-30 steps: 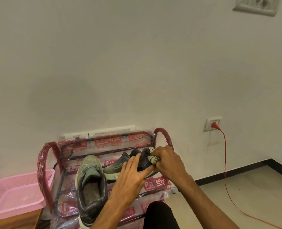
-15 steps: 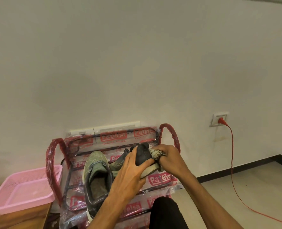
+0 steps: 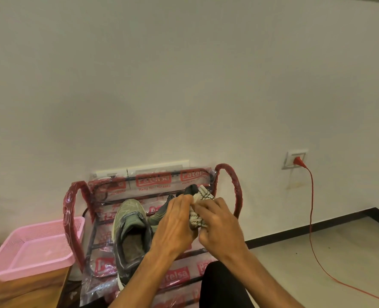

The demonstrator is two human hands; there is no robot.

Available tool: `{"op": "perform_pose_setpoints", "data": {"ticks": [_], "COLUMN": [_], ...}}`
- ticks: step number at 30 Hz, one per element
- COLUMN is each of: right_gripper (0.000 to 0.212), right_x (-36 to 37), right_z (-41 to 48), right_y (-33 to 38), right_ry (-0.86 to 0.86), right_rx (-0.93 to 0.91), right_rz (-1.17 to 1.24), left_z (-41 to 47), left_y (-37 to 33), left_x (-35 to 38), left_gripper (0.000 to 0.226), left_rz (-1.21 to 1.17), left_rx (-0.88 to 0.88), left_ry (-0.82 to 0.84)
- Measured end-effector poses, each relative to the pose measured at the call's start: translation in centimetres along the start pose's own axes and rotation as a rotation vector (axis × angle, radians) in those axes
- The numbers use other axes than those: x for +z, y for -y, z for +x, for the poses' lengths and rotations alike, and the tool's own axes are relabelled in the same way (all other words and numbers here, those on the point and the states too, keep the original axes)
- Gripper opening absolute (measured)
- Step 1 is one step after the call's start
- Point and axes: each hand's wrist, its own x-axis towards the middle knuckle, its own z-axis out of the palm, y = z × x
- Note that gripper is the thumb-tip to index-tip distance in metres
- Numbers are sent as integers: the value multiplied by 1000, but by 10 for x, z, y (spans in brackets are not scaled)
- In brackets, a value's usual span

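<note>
A shoe rack [image 3: 228, 174] wrapped in printed clear plastic stands against the wall. On it lies a green and grey sneaker [image 3: 130, 232], opening up. My left hand [image 3: 175, 227] grips a second dark shoe [image 3: 189, 189] lifted above the rack; most of that shoe is hidden behind my hands. My right hand [image 3: 219, 225] holds a white patterned cloth [image 3: 203, 196] bunched against the shoe.
A pink plastic basket [image 3: 32, 247] sits on a wooden surface [image 3: 24, 292] at the left. A red cord [image 3: 313, 218] runs from a wall socket [image 3: 295, 158] down across the tiled floor at the right. My dark-clad knee [image 3: 224, 285] is at the bottom.
Both hands moved the dark shoe and cloth slightly; the right hand has shifted the cloth lower over the shoe's side. The view has tilted and drifted a little to the left.
</note>
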Motion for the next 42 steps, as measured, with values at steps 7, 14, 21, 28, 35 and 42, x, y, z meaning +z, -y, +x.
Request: {"op": "perform_pose_setpoints", "data": {"ticks": [7, 14, 21, 28, 35, 42], "right_gripper": [42, 41, 29, 41, 30, 35], "right_x": [2, 10, 5, 11, 16, 0], "right_z": [21, 13, 29, 21, 31, 17], "right_y": [-23, 4, -17, -5, -10, -31], "right_ry": [71, 74, 53, 31, -35, 72], "right_rx": [42, -60, 106, -86, 81, -9], "right_rz": [-266, -294, -329, -255, -163, -128], "left_z": [-1, -1, -2, -1, -5, -6], "left_y": [-5, -8, -7, 2, 8, 2], "left_x": [4, -4, 0, -3, 2, 2], "left_gripper": [64, 53, 61, 59, 63, 53], "left_rz": [-18, -54, 30, 13, 44, 55], "left_rx": [-84, -45, -38, -53, -87, -65], "left_ry": [25, 22, 18, 2, 4, 16]}}
